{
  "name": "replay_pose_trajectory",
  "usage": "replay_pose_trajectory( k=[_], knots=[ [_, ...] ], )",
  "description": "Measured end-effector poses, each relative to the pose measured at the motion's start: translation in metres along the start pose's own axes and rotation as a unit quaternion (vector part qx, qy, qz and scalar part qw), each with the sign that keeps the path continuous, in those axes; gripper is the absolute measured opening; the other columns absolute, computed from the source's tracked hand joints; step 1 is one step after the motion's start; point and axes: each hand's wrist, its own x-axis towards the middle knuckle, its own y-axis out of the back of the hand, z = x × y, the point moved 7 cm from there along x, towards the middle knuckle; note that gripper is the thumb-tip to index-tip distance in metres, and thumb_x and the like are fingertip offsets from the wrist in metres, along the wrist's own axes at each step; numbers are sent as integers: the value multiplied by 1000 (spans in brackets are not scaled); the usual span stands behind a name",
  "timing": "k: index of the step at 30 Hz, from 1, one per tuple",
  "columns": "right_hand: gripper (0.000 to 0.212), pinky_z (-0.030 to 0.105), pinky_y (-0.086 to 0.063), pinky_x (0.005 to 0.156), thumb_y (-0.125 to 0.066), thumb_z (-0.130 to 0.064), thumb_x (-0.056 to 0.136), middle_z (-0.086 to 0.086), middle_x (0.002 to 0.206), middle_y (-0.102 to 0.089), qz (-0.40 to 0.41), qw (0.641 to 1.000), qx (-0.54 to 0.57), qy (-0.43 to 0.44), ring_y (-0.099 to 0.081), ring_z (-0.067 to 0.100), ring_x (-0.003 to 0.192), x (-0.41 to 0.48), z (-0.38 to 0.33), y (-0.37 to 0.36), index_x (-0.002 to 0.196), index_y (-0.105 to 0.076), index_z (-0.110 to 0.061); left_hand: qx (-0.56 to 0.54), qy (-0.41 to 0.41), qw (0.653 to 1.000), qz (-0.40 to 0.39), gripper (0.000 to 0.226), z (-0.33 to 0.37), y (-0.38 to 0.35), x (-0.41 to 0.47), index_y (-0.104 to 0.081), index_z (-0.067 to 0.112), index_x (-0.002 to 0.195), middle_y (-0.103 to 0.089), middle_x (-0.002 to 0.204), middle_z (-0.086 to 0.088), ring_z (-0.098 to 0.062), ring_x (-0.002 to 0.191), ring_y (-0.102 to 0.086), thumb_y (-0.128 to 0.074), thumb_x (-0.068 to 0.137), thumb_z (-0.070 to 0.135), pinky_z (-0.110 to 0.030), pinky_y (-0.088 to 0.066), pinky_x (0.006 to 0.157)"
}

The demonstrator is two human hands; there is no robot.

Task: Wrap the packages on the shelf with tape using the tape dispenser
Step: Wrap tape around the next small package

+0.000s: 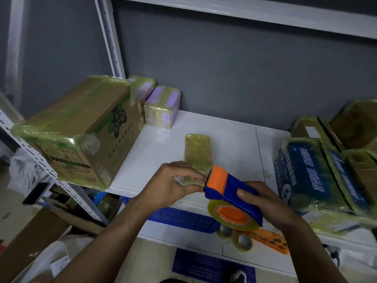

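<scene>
The tape dispenser [228, 190] is gripped by the right hand [265, 203], fingers wrapped over its blue body, above the shelf's [230, 144] front edge. The left hand [173, 184] is curled at the cutter end, over the small taped package [197, 152] lying mid-shelf near that edge. Whether tape is pinched cannot be told.

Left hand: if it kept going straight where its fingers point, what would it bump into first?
Probably the tape dispenser: the left hand's fingertips point right, at its orange cutter end, and are almost touching it. Depth is unclear.
</scene>
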Motion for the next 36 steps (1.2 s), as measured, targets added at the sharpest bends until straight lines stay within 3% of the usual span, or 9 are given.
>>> replay_pose_trajectory(
  k=[5, 8, 10, 16, 21, 30, 33, 35, 36],
  knots=[
    [37, 26, -59, 73, -72, -57, 78, 9, 98, -80, -20, 1000, -3, -11, -78, 26, 89, -1, -1, -3, 102, -81, -30, 138, -138, 981, 8, 12, 17, 3, 2, -79, 14, 80, -69, 90, 4, -14, 81, -64, -82, 85, 25, -38, -52, 67],
    [20, 17, -58, 67, -74, -56, 76, -13, 96, -80, -24, 999, 2, -23, -78, 11, 84, -1, 0, -3, 95, -79, -51, 193, -220, 956, -24, 12, 26, 1, -1, -79, 16, 83, -71, 99, 3, -18, 91, -66, -78, 92, 24, -37, -53, 71],
    [23, 17, -57, 66, -76, -59, 72, -13, 94, -80, -36, 999, 11, -31, -78, 10, 81, 0, 1, -4, 93, -80, -49, 209, -249, 944, -50, 10, 29, -3, -4, -79, 13, 88, -74, 99, 2, -18, 98, -69, -76, 93, 21, -36, -56, 79],
    [59, 26, -59, 72, -83, -74, 68, 11, 94, -80, -69, 996, -17, -57, -78, 23, 82, 9, 4, -1, 97, -83, -23, 251, -252, 933, -52, 20, 31, 12, -11, -78, 8, 89, -74, 94, 0, -19, 85, -68, -66, 100, 19, -34, -55, 73],
    [60, 29, -59, 74, -82, -74, 70, 14, 97, -79, -83, 992, -45, -81, -77, 27, 84, 17, 2, 0, 97, -83, -20, 293, -257, 920, -44, 34, 35, 20, -21, -78, 6, 85, -73, 90, -2, -19, 78, -67, -56, 106, 22, -32, -54, 65],
    [56, 32, -58, 73, -82, -65, 72, 18, 96, -78, -88, 989, -71, -97, -75, 31, 82, 24, 3, 11, 95, -82, -14, 308, -228, 922, -52, 35, 20, 31, -34, -75, 4, 87, -70, 90, -4, -19, 76, -65, -56, 106, 25, -32, -54, 64],
    [63, 37, -58, 75, -81, -63, 70, 21, 98, -78, -74, 987, -106, -98, -75, 36, 86, 31, 7, 9, 100, -80, -7, 272, -177, 944, -60, 29, 5, 30, -36, -75, 7, 97, -70, 99, -4, -17, 79, -67, -53, 106, 22, -32, -56, 63],
    [70, 37, -57, 74, -84, -68, 66, 21, 95, -77, -57, 988, -110, -89, -74, 37, 84, 34, 7, 9, 98, -79, -6, 220, -154, 960, -86, 16, -4, 28, -41, -72, 12, 110, -70, 116, -2, -9, 82, -67, -59, 101, 12, -25, -58, 68],
    [74, 37, -56, 73, -85, -71, 63, 21, 94, -77, -52, 989, -111, -85, -74, 37, 83, 35, 7, 10, 97, -79, -5, 189, -144, 967, -97, 21, -6, 27, -44, -69, 15, 116, -68, 125, -1, -4, 85, -67, -62, 98, 7, -21, -58, 72]
  ],
)
